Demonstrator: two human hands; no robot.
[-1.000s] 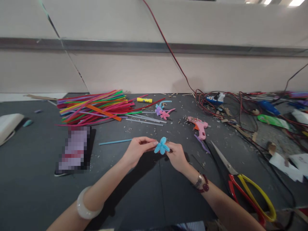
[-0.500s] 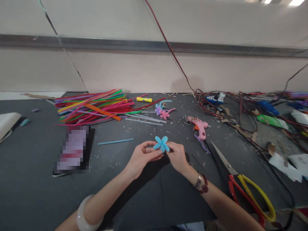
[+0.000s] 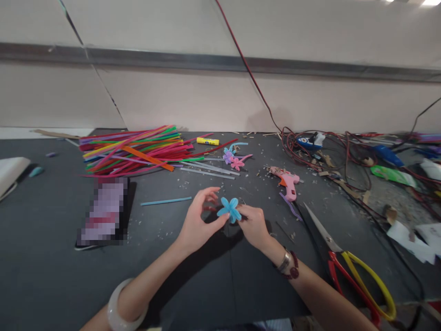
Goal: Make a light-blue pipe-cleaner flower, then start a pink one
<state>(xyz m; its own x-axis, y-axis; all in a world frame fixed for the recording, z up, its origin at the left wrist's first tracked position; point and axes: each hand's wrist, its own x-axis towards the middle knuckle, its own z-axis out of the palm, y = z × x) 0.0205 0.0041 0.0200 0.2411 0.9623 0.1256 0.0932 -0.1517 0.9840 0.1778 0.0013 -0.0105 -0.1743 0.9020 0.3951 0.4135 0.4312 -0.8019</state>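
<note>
A blue pipe-cleaner flower (image 3: 229,210) is held above the dark table, its petals fanned out and facing up. My right hand (image 3: 254,225) grips it from the right side, fingers closed; what lies under the fingers is hidden. At its left, my left hand (image 3: 201,220) has its fingers lifted and apart, with the thumb tip touching the flower near its centre. A straight blue pipe cleaner (image 3: 166,201) lies on the table to the left. Beyond my hands are a purple flower (image 3: 228,156) and a pink flower (image 3: 237,162) of the same sort.
A heap of coloured pipe cleaners (image 3: 138,151) lies at the back left, with a yellow glue stick (image 3: 207,141) beside it. To the right are a pink glue gun (image 3: 288,181) and large scissors (image 3: 336,250). A blurred-out phone (image 3: 103,211) lies left; tangled cables (image 3: 344,156) fill the back right.
The fingers of my left hand have come off the flower and spread upward, leaving the thumb against it. My right hand keeps its hold, almost in place.
</note>
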